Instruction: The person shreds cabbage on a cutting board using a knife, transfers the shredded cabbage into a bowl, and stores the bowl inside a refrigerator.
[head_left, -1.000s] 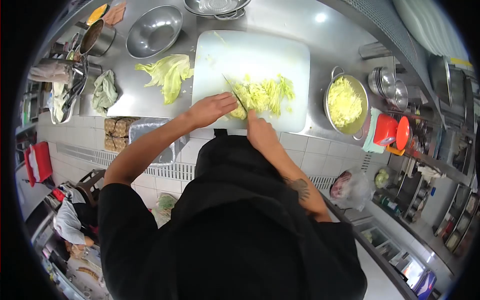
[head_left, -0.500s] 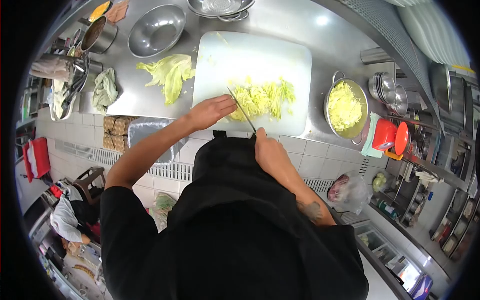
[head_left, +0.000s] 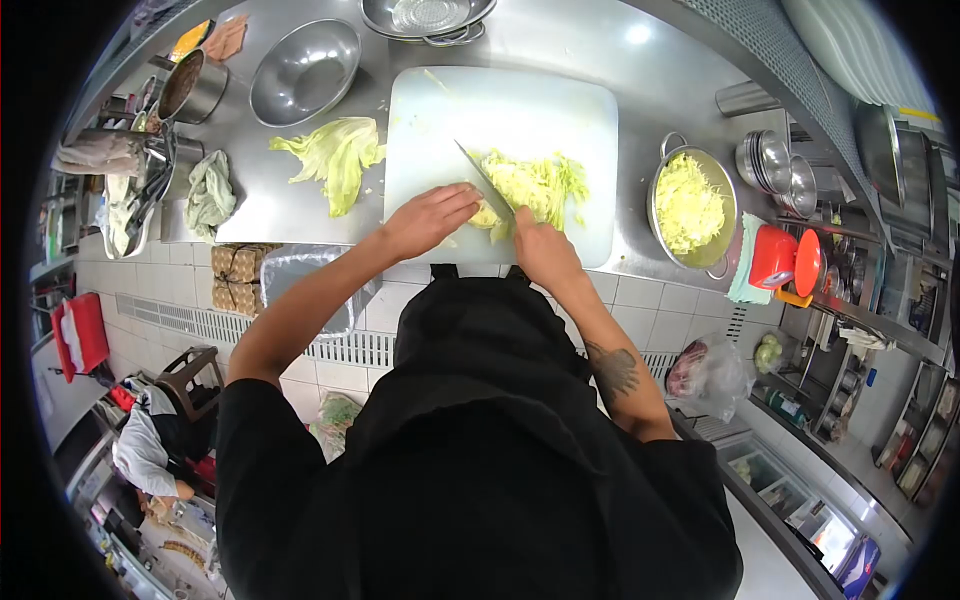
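My right hand (head_left: 547,248) is wrapped round the handle of a kitchen knife (head_left: 487,180). The blade slants across the white cutting board (head_left: 500,105), its tip pointing away to the left. On the blade's left side, my left hand (head_left: 436,219) is closed, fingers together, pressing on a piece of lettuce (head_left: 483,215) that they partly hide. To the right of the blade lies a heap of shredded lettuce (head_left: 537,183). Loose lettuce leaves (head_left: 340,160) rest on the steel counter left of the board.
Right of the board stands a metal colander (head_left: 728,220) of shredded lettuce, near a red scale (head_left: 772,262). A steel bowl (head_left: 305,75), a grey-green cloth (head_left: 209,195) and a pot (head_left: 200,85) are on the left. Below the counter is a lined bin (head_left: 300,275). Another person (head_left: 150,450) is at lower left.
My right hand has moved forward with the knife, so the blade reaches farther over the board. The shredded heap right of the blade sits more compactly. My left hand has barely moved.
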